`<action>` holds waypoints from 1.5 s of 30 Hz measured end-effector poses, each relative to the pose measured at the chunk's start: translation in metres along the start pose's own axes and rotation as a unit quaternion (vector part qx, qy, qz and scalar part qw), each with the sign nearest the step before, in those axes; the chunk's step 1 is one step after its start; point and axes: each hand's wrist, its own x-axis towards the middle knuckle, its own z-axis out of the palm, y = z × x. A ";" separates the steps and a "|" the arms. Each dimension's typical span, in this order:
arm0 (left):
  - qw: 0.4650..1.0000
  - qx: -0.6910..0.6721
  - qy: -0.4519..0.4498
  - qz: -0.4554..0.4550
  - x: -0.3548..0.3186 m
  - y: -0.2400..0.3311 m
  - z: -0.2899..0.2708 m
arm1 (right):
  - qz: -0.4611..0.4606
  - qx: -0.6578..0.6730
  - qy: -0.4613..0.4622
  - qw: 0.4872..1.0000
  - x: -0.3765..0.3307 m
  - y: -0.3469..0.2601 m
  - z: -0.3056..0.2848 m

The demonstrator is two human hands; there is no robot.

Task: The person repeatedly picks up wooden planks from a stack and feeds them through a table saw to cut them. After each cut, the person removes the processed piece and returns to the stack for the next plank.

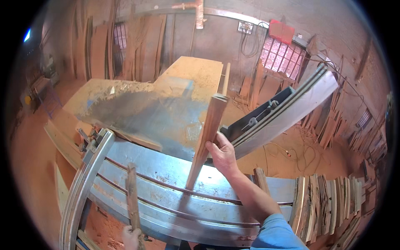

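Note:
My right hand [225, 156] grips a brown wooden board [205, 137], thumb on its near face and fingers behind its right edge. The board stands tilted, its lower end at the silver slotted metal table [162, 168] of a saw-like machine. Low in the picture, my left hand [131, 237] is closed round the lower end of a narrow, rough wooden strip [132, 193]. This strip extends over the metal table's near left part. My left hand is slightly blurred and partly cut off by the lower edge.
A metal fence [89, 179] borders the table's left end. Behind lies a dusty worktop [137, 108]; a long metal beam [287, 112] rises to the right. Several cut planks [321, 204] are stacked at right. A cable [298, 160] lies on the sawdust-covered floor.

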 end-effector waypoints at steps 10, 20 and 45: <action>0.988 -0.113 -0.100 -0.040 -0.069 0.063 0.085 | 0.137 0.108 0.071 0.982 -0.083 0.008 -0.025; 0.962 -0.196 -0.173 -0.085 -0.085 0.070 0.103 | 0.253 0.027 0.053 0.966 -0.103 0.021 -0.027; 0.955 0.280 0.013 0.098 -0.078 0.053 0.121 | 0.363 0.152 0.128 0.910 -0.153 0.088 -0.051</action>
